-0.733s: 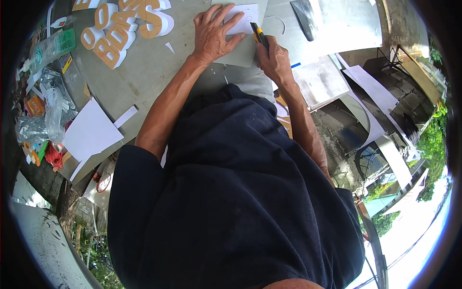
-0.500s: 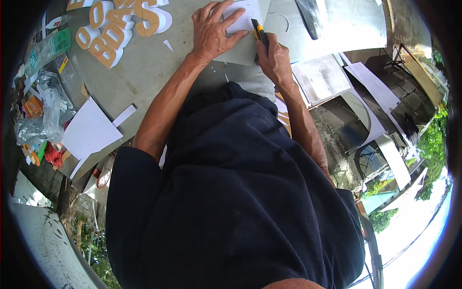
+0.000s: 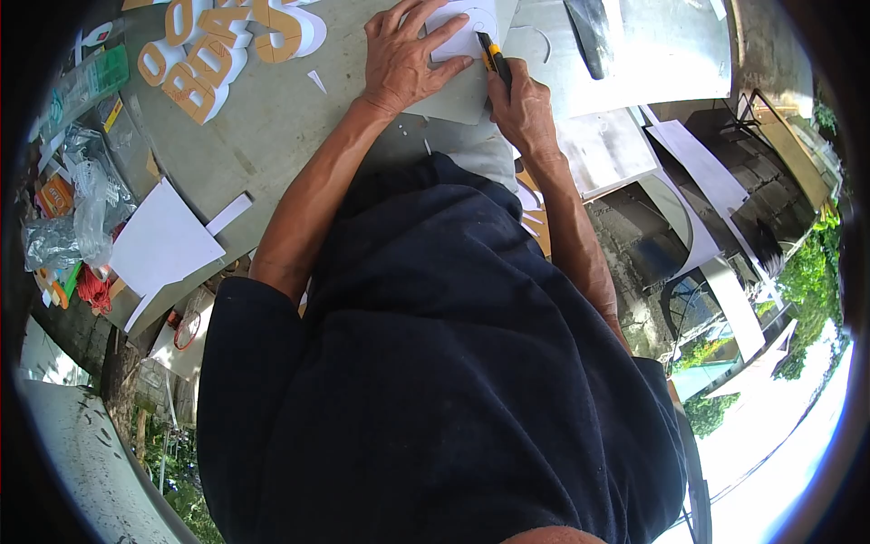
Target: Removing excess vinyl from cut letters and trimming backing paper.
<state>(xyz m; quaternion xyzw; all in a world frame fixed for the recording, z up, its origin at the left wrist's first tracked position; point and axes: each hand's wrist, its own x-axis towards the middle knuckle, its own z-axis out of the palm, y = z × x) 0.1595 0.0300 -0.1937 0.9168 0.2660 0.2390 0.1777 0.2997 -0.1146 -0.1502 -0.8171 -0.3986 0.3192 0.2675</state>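
Note:
My left hand (image 3: 405, 56) lies with its fingers spread on a small white sheet (image 3: 456, 22), pressing it to the work surface at the top of the view. A round outline is drawn on that sheet. In my right hand (image 3: 523, 102) is a yellow and black utility knife (image 3: 495, 57), my fingers wrapped round its handle. The blade end meets the sheet near the drawn outline, just right of my left fingertips. A thin curled white strip (image 3: 544, 43) lies to the right of the knife.
Thick brown-faced, white-sided cut-out letters (image 3: 208, 68) lie at the far left of the grey table (image 3: 263, 136). Nearer left are a white sheet (image 3: 163, 240) and crumpled clear plastic (image 3: 91, 204). A dark flat piece (image 3: 587, 36) lies at right; white boards (image 3: 707, 163) lean below it.
The knife and my right hand have shifted very slightly to the right and down. My left hand stays spread on the sheet. The whole view has tilted a little.

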